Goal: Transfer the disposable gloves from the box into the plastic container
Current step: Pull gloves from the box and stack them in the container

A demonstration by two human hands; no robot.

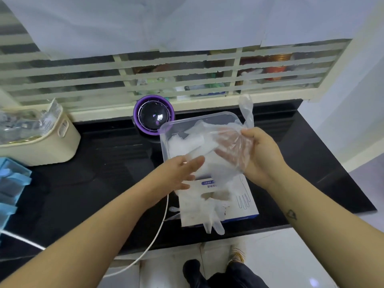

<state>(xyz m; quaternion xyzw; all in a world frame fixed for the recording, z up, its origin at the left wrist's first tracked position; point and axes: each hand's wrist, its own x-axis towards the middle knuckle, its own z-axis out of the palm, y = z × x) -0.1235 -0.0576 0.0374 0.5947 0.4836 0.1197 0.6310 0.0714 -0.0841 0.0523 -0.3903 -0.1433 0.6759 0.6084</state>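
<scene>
A white glove box (232, 206) with blue trim lies at the counter's front edge, thin clear gloves (212, 217) spilling from its slot over the near side. Just behind it stands the clear plastic container (166, 140), holding a loose heap of gloves (185, 142). My right hand (264, 152) pinches a bunch of clear gloves (234, 146) above the container's right side, one glove end sticking up. My left hand (185, 169) reaches in with straight fingers, touching the lower edge of that bunch, over the seam between box and container.
A purple round device (153, 115) sits behind the container. A cream basket (43, 146) with plastic packets is at the left, blue boxes (10, 188) at the far left edge. A white cable (158, 231) runs over the black counter (301, 154). My feet show on the floor below.
</scene>
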